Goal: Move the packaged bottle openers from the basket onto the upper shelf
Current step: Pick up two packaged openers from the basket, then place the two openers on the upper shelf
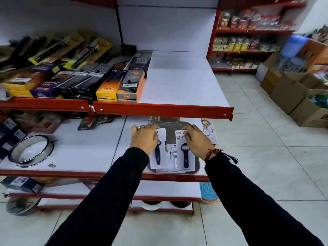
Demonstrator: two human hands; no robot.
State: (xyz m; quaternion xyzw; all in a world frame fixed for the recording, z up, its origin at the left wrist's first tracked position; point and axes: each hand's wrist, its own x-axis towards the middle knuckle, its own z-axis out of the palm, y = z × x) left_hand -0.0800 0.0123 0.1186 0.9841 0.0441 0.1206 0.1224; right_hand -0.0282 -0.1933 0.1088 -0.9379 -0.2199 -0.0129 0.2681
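Note:
A grey basket [197, 165] sits on the lower white shelf, under the red lip of the upper shelf [177, 86]. Several white-carded bottle openers lie in it. My left hand [144, 137] grips the top of one card with a dark-handled opener [158, 155]. My right hand [196, 139] grips the top of another card marked "bottle opener" [185, 157]. Both cards are still over the basket. More cards [173, 153] lie beneath them. The right half of the upper shelf is bare white.
Boxed lighters and kitchen tools [124, 86] fill the upper shelf's left half. A round metal sieve [32, 150] lies on the lower shelf at left. Cardboard boxes [292, 93] stand on the tiled floor at right. Further food shelves [248, 41] stand behind.

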